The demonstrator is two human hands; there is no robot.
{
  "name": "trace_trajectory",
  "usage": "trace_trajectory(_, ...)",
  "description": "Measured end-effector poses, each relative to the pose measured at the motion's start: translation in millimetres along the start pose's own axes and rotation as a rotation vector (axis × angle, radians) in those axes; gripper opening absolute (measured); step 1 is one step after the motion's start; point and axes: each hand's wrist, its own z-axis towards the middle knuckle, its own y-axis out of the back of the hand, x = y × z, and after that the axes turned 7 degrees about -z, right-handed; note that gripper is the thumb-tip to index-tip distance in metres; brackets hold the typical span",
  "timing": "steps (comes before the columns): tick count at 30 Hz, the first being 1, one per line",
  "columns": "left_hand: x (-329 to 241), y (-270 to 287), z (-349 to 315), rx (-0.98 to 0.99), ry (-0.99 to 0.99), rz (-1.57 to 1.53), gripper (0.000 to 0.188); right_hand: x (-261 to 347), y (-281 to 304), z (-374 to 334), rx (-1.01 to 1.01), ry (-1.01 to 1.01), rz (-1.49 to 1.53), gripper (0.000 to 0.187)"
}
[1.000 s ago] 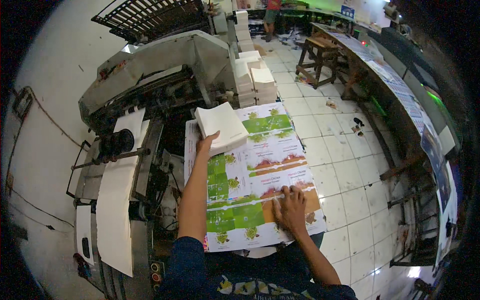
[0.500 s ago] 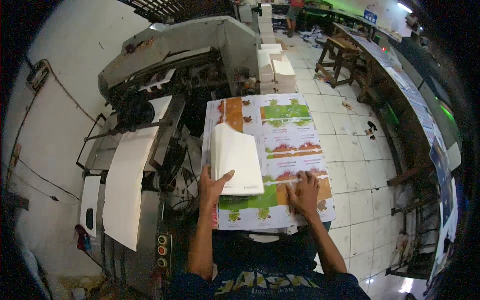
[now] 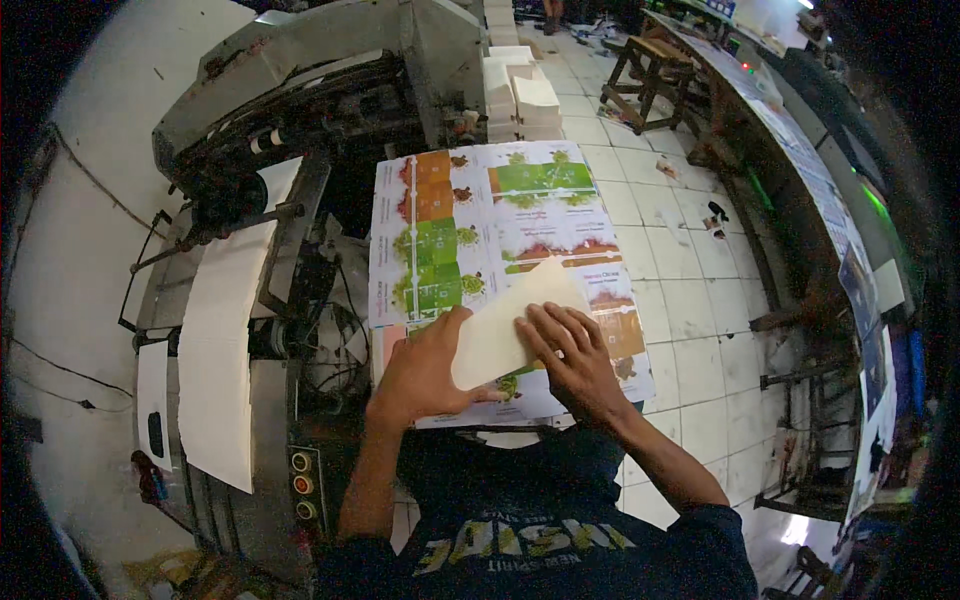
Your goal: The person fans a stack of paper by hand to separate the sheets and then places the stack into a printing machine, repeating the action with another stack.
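Observation:
A stack of cream paper sheets (image 3: 505, 340) is tilted at an angle above a table top covered with printed sheets (image 3: 520, 225). My left hand (image 3: 425, 370) grips the stack at its left end, thumb along the near edge. My right hand (image 3: 575, 355) has its fingers bent over the stack's right part; its thumb is hidden. Under the stack, the printed sheets carry green, orange and red blocks with leaf and powder pictures.
A grey printing machine (image 3: 300, 80) stands on the left, with long white sheets (image 3: 225, 350) on its bed and round buttons (image 3: 302, 484) near me. White paper stacks (image 3: 535, 100) rise behind the table. A wooden stool (image 3: 650, 80) and long bench stand right.
The paper stack has moved nearer and to the right, and has turned from upright to slanted. My right hand has left the printed sheets and come onto the stack. The view has shifted.

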Motion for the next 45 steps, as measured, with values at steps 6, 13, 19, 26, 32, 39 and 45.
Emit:
trace_trajectory(6, 37.1, 12.5, 48.9, 0.349, 0.113, -0.422, 0.087, 2.2, -14.8, -2.4, -0.084, -0.006, 0.032, 0.07)
trace_trajectory(13, 47.2, 21.1, 54.6, 0.272, 0.006, -0.414, 0.072, 2.0, 15.4, 6.9, 0.02, 0.02, 0.125, 0.058)
trace_trajectory(19, 17.6, -3.4, 44.7, 0.026, -0.001, 0.126, 0.054, -14.4, 7.6, 15.5, 0.229, 0.212, 0.157, 0.061)
trace_trajectory(26, 40.4, -11.4, 10.7, -0.077, -0.138, 0.072, 0.044, -28.9, 117.1, 23.7, 0.081, 0.077, 0.109, 0.058)
trace_trajectory(32, 22.0, -17.4, -17.7, 0.02, -0.189, 0.098, 0.047, -24.8, 154.8, 69.5, -0.113, 0.0, 0.019, 0.057)
trace_trajectory(39, 13.5, -29.1, -16.2, -0.002, -0.22, 0.137, 0.058, -44.5, 18.3, 119.2, 0.301, 0.131, 0.326, 0.039)
trace_trajectory(45, -2.0, -21.4, -20.0, -0.391, -0.27, 0.131, 0.078, -41.1, -3.7, 101.3, 0.544, 0.13, 0.405, 0.037)
